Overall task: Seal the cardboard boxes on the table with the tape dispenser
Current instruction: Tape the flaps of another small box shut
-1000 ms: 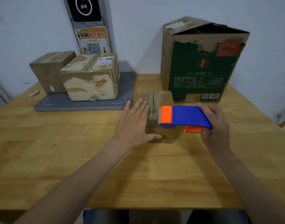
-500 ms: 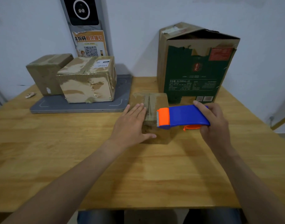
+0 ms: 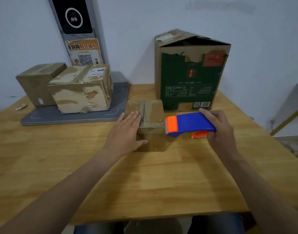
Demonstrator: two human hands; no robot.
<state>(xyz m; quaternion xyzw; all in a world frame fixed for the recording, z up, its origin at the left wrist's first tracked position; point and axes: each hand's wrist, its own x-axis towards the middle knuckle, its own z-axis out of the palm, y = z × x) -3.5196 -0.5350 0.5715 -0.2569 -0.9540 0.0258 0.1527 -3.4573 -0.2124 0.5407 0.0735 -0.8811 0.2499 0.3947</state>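
A small brown cardboard box (image 3: pixel 152 112) sits in the middle of the wooden table (image 3: pixel 144 179), its top flaps closed with a seam down the centre. My left hand (image 3: pixel 126 132) lies flat on the box's left side with straight fingers, the thumb along its front face. My right hand (image 3: pixel 217 130) grips a blue and orange tape dispenser (image 3: pixel 188 123). The dispenser hangs just right of the box, its orange toothed end beside the box's right edge.
A tall green and brown carton (image 3: pixel 190 71) with a loose top stands behind the small box. Two taped cardboard boxes (image 3: pixel 80 88) (image 3: pixel 36 81) rest on a grey mat (image 3: pixel 74 115) at the back left. A small white object (image 3: pixel 21 106) lies at the far left.
The dispenser and my right hand have moved right, off the box top to its right edge. My left hand stays pressed on the box. The camera view has shifted slightly.
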